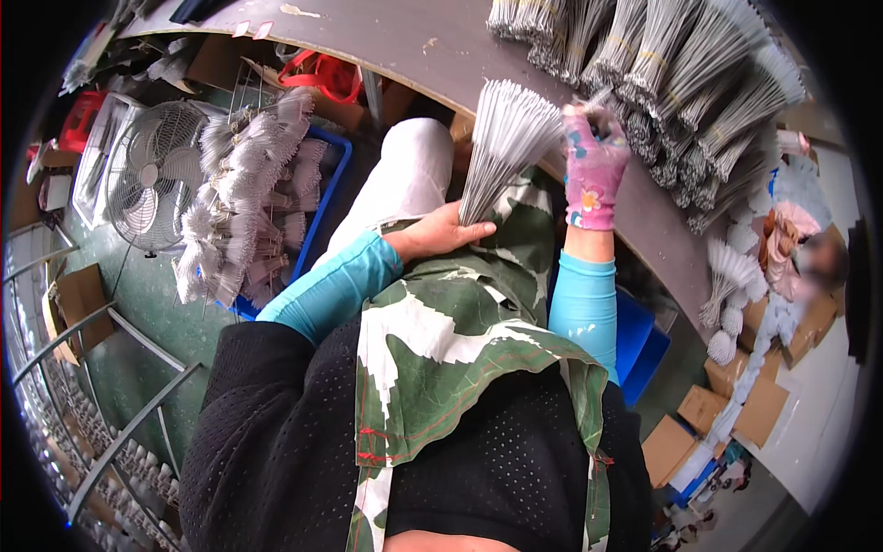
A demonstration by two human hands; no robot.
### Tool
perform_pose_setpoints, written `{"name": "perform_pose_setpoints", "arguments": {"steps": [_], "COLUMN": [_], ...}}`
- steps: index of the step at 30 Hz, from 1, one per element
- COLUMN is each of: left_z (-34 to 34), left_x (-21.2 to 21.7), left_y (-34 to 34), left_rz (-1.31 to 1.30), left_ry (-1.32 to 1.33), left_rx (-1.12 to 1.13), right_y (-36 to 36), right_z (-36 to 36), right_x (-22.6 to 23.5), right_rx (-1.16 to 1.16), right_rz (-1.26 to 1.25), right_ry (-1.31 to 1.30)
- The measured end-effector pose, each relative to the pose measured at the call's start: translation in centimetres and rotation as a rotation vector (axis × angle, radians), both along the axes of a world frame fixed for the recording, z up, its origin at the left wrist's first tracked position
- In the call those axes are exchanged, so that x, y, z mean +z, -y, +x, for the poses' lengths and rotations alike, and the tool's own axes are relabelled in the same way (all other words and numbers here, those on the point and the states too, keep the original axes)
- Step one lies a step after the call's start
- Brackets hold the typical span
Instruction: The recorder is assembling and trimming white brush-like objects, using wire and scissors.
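Grey worn table (pixel 432 41) curves across the top of view, piled at its right end with many tied bundles of thin grey wires (pixel 681 83). I sit below it, green-and-white leaf-print apron (pixel 460 322) over my lap, black mesh top, blue sleeves on both forearms.

My left hand (pixel 440 232) is bare and clenched around the lower end of a fanned bundle of grey wire stems (pixel 501 138), resting against my lap near the apron's top edge. Bundle tilts up and to the right, spreading wide at the top, its tips just at the table edge. My right hand (pixel 593 170) wears a pink flowered glove and sits at the fan's upper right, fingers curled at the wire tips (cannot tell exactly how many strands it pinches, glove and wires overlap there). It also sits just beside the stacked bundles on the table.

Left of my knee, a blue crate (pixel 324 198) on the green floor holds heaps of white fluffy-tipped stems (pixel 248 193). White floor fan (pixel 147 175) stands beside that, well apart from my hands. Cardboard boxes (pixel 745 405) at lower right; another person, seated, at far right near more white stems. Metal rail rack along the left rim.
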State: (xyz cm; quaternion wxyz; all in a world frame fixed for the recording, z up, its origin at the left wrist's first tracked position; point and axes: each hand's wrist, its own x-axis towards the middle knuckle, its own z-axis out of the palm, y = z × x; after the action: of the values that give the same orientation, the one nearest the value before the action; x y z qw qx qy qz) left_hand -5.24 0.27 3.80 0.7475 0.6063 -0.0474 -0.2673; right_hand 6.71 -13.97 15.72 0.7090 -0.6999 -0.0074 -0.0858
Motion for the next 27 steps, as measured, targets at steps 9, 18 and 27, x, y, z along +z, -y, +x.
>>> {"name": "perform_pose_setpoints", "arguments": {"steps": [9, 18, 27], "left_z": [1.7, 4.5, 3.9], "left_x": [2.2, 5.0, 3.8], "left_y": [0.0, 2.1, 1.6], "left_rz": [-0.028, -0.419, -0.135], "left_ry": [0.119, -0.222, -0.028], "left_rx": [-0.015, 0.123, 0.222], "right_y": [-0.7, -3.1, -3.1], "right_z": [-1.3, 0.6, 0.3], "right_x": [2.0, -1.2, -1.1], "right_rx": [-0.139, 0.059, -0.121], "right_rz": [0.24, -0.124, -0.457], "right_ry": [0.181, 0.185, 0.091]}}
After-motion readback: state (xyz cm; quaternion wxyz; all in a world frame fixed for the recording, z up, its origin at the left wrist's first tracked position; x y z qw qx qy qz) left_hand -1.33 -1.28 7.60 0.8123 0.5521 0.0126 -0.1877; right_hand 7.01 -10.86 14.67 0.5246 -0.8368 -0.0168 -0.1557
